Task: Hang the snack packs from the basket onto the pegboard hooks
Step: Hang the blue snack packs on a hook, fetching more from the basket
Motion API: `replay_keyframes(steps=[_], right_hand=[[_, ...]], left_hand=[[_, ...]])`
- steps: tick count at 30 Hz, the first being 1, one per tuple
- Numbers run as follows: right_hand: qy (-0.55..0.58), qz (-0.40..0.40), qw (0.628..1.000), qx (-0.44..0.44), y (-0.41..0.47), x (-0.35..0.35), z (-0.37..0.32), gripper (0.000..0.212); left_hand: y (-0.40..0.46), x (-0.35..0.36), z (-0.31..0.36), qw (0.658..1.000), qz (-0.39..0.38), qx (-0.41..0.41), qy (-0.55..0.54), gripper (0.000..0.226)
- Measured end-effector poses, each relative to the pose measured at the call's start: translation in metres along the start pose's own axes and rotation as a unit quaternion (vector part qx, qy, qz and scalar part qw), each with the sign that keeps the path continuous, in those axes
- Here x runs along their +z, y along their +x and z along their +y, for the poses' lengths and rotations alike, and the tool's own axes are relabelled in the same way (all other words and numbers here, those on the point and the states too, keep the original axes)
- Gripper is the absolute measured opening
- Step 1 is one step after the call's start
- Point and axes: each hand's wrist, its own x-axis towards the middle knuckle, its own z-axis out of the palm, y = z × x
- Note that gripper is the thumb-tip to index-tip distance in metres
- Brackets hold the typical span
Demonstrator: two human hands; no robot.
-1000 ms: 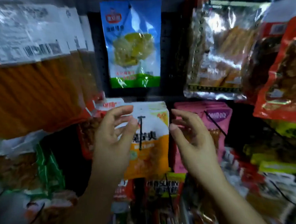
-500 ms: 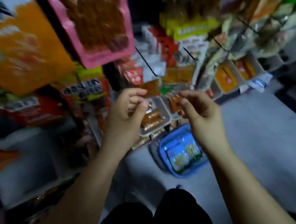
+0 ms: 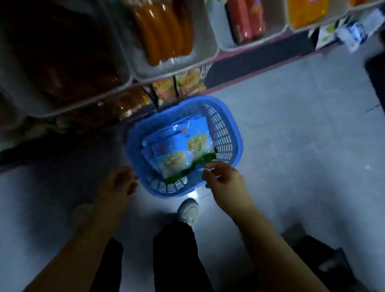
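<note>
A blue plastic basket (image 3: 233, 120) stands on the grey floor below the shelves. Several blue snack packs (image 3: 176, 151) with yellow contents and green bottom edges lie stacked in it. My right hand (image 3: 225, 182) is over the basket's near rim, fingers loosely bent, fingertips right at the green edge of the top pack, with nothing held. My left hand (image 3: 118, 186) hangs blurred just left of the basket, loosely curled and empty. The pegboard and its hooks are out of view.
White shelf bins above the basket hold orange sausages (image 3: 164, 28), red packs (image 3: 244, 18) and orange packs (image 3: 306, 1). My white shoe (image 3: 188, 210) and dark trousers are just behind the basket. A dark object (image 3: 317, 251) lies on the floor at lower right.
The view swung down from the hanging packs to the floor basket. Both hands dropped from the display; my right hand has reached the basket's near rim.
</note>
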Motion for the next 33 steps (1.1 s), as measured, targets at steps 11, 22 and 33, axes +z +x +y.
replay_keyframes(steps=[11,22,33], right_hand=[[-0.216,-0.129,0.968,-0.004,0.236,0.085,0.18,0.029],[-0.214,-0.052,0.975,-0.008,0.358,0.103,0.202,0.084],[-0.236,0.124,0.962,-0.063,0.366,0.113,0.222,0.046]], left_hand=[[0.219,0.141,-0.147,0.982,-0.002,-0.189,0.026,0.044],[0.271,0.156,-0.194,0.985,0.09,-0.141,0.035,0.071],[0.278,0.164,-0.184,0.979,0.088,-0.152,-0.107,0.041]])
